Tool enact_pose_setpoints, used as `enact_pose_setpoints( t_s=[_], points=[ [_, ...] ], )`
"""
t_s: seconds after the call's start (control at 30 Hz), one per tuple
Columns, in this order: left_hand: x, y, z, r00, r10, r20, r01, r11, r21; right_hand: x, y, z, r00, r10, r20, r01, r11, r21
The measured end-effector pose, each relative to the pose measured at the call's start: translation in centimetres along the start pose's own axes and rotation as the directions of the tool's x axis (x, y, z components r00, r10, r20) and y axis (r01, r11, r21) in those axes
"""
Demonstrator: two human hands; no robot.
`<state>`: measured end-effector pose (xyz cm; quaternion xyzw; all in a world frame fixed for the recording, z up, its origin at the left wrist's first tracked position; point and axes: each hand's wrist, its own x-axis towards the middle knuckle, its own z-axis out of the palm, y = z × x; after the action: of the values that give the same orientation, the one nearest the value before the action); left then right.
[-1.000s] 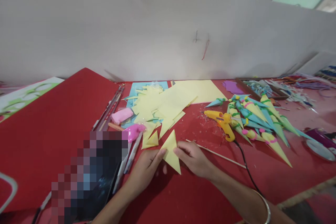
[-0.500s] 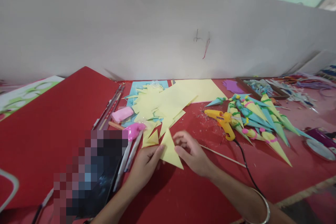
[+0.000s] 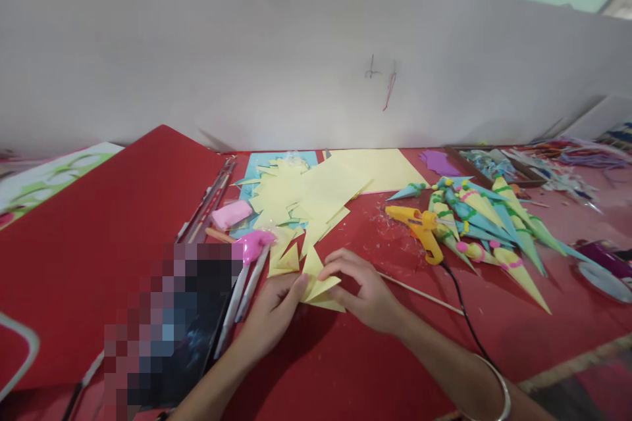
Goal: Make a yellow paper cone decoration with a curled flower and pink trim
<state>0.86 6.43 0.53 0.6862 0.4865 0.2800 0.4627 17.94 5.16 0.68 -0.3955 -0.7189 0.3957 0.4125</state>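
Observation:
A small piece of pale yellow paper (image 3: 316, 291) is held between both hands above the red table, one flap of it bent over into a fold. My left hand (image 3: 277, 302) grips its left edge, thumb on top. The fingers of my right hand (image 3: 364, 289) close on the right side, at the raised flap. Just beyond my left thumb lies another folded yellow paper piece (image 3: 286, 259). Farther back, cut yellow paper sheets (image 3: 330, 184) lie in a loose pile.
A yellow glue gun (image 3: 417, 227) with a black cord lies right, beside a heap of yellow and blue paper cones (image 3: 474, 210). A thin stick (image 3: 419, 291) is near my right hand. At left are a dark tablet-like device (image 3: 197, 329), pink clay packs (image 3: 254, 245) and a red board (image 3: 123, 210).
The paper was flat with its point upward; now its right part is folded over toward me. My right fingers have moved left onto the paper, while my left hand stays put.

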Motion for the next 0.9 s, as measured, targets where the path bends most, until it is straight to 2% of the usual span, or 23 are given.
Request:
enact_pose_setpoints(
  t_s=[0.13,0.27,0.43,0.53,0.63,0.77,0.9],
  points=[
    [-0.2,0.0,0.5,0.997,0.016,0.070,-0.016,1.000,-0.007,0.2,0.4,0.2,0.994,0.096,-0.045,-0.094,0.995,0.039],
    [-0.6,0.0,0.7,0.999,-0.025,0.034,0.025,1.000,0.001,0.2,0.7,0.6,0.974,0.202,-0.106,-0.193,0.977,0.095],
    [-0.3,-0.5,0.7,0.989,0.035,0.143,-0.043,0.998,0.046,0.2,0.8,0.8,0.962,0.248,-0.113,-0.222,0.953,0.208],
    [-0.1,-0.8,0.7,0.985,0.027,0.171,-0.042,0.995,0.087,0.1,0.8,1.0,0.958,0.258,-0.128,-0.224,0.946,0.234],
    [-0.2,-0.6,0.6,0.981,-0.021,0.191,0.005,0.996,0.083,0.0,0.9,1.1,0.961,0.248,-0.120,-0.211,0.943,0.259],
    [-0.3,-0.2,0.5,0.986,-0.068,0.152,0.065,0.997,0.029,-0.1,1.0,1.0,0.973,0.194,-0.128,-0.164,0.963,0.213],
    [-0.2,0.3,0.2,0.989,-0.095,0.116,0.099,0.995,-0.033,0.0,0.7,0.5,0.996,0.028,-0.090,-0.024,0.999,0.044]
  ],
)
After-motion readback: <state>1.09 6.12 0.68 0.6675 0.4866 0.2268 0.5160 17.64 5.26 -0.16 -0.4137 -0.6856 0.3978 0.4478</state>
